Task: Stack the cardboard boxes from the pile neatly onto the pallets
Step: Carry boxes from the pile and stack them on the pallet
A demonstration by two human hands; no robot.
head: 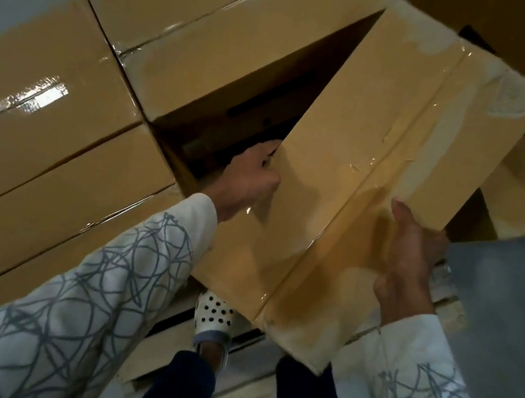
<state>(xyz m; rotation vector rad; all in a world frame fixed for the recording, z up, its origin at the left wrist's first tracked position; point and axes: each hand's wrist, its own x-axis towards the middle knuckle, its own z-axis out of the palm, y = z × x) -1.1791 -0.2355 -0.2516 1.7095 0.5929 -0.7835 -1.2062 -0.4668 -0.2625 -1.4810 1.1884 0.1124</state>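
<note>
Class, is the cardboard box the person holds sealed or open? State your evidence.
Sealed: glossy tape covers the closed flap seam of the held box.

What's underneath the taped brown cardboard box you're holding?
A pale wooden pallet and a white dotted shoe show below the taped cardboard box; whatever lies directly beneath is covered.

1 white shoe (213, 315) with dark holes, dark blue trousers (177, 389), grey floor (509, 292) at right.

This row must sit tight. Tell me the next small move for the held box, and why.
Probably swing the box flush against the stack: the left hand and right hand grip it skewed, leaving a dark wedge-shaped gap between box and stack.
</note>
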